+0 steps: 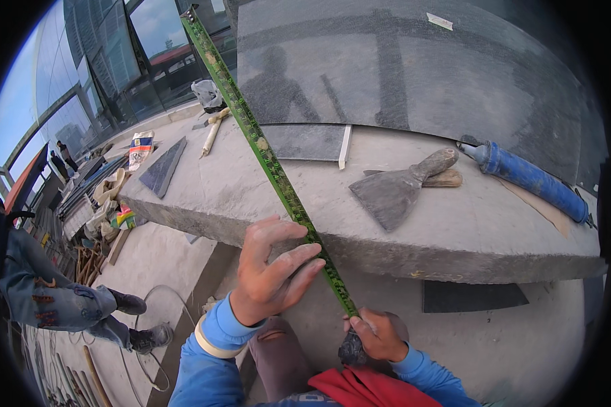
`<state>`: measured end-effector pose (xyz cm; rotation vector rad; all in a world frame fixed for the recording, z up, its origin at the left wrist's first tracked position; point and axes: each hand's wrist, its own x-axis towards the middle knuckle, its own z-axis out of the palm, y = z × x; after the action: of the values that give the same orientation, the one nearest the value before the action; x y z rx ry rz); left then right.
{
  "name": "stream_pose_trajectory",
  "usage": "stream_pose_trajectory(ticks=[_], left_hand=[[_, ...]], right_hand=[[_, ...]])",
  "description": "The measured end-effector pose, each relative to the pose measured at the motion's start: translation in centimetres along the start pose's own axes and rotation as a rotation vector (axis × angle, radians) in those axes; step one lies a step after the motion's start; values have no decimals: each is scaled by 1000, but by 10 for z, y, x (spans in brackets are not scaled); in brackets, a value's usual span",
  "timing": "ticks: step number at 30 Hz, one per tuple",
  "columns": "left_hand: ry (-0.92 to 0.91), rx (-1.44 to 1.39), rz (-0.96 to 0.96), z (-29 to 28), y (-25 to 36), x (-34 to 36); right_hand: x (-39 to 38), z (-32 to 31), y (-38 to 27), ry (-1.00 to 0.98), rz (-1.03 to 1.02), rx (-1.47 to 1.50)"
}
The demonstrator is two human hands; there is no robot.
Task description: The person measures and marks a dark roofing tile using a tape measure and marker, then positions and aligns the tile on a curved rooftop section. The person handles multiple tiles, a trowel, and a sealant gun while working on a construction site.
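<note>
A green tape measure blade (263, 144) stretches diagonally from near my body up past the far edge of the concrete ledge. Its dark case (352, 349) is in my right hand (381, 336), with the fingers wrapped round it near my lap. My left hand (271, 268) is beside the middle of the blade, fingers bent and apart, their tips at the blade's left edge. Beyond my hands, on the ledge (265, 197), lie a wide putty knife (390, 193) and a blue caulking gun (533, 178). A wooden stick partly shows under the knife's handle.
A large grey stone panel (400, 68) stands behind the ledge, above a narrow slab (302, 141). A triangular stone piece (163, 167) and a brush-like tool (214, 132) lie to the left. Another person's legs (61, 288) are at far left, near cables and rods.
</note>
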<state>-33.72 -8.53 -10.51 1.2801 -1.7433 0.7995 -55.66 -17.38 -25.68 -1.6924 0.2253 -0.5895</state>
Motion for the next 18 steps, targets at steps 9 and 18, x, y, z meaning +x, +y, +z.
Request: stream_pose_trajectory(ticks=[9, 18], left_hand=[[144, 44, -119, -12, -3, -29], [336, 386, -411, -41, -28, -174]], right_hand=[[12, 4, 18, -99, -122, -172], [2, -22, 91, -501, 80, -343]])
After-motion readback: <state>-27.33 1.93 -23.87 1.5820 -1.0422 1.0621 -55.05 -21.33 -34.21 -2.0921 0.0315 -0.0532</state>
